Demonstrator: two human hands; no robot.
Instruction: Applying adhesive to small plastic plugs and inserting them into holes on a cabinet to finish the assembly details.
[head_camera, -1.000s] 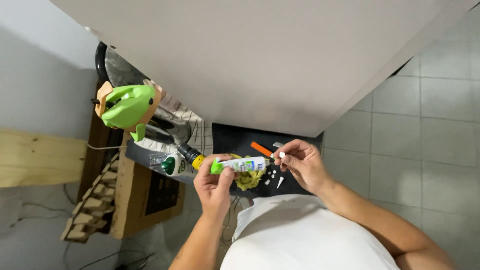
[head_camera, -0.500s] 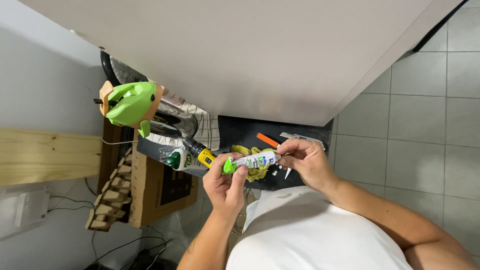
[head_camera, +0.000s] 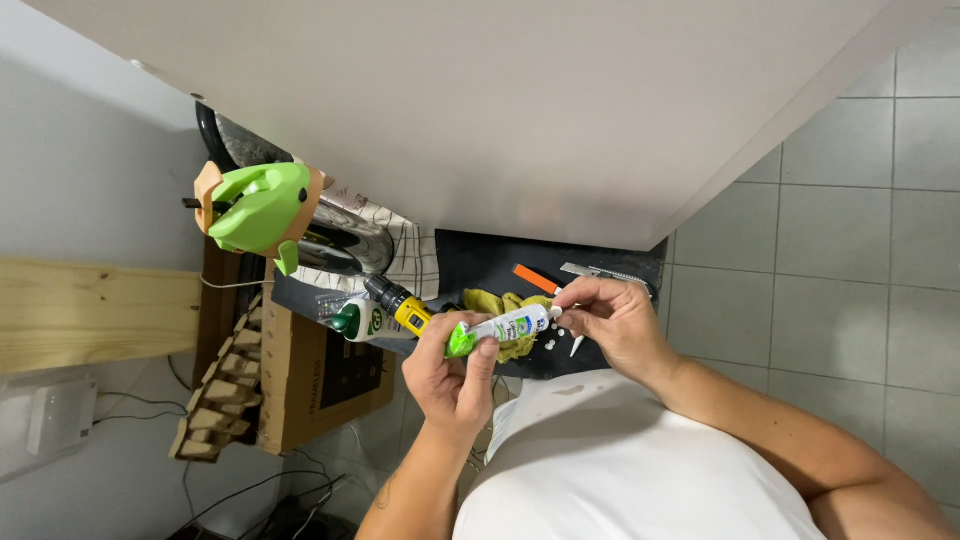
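My left hand (head_camera: 455, 378) is closed around the green end of a white and green tube (head_camera: 503, 327), held level over a black mat (head_camera: 480, 262). The fingertips of my right hand (head_camera: 618, 318) pinch the tube's white tip at its right end. Under the tube lies a crumpled yellow cloth (head_camera: 500, 303). A few small white bits (head_camera: 560, 342) are scattered on the mat below my right hand. An orange-handled tool (head_camera: 536, 279) and a grey utility knife (head_camera: 603, 272) lie just behind my right hand.
A yellow and black drill (head_camera: 402, 306) and a green and white bottle (head_camera: 356, 322) lie left of my hands. Further left are a green plastic object (head_camera: 258, 208), a checked cloth (head_camera: 412, 258), a cardboard box (head_camera: 312, 372) and a wooden plank (head_camera: 90, 315). A large white board (head_camera: 500, 100) spans the top; grey floor tiles (head_camera: 830, 250) are right.
Both hands stay on the tube. The tube has tilted slightly, and the view has shifted a little so more of the wall on the left shows.
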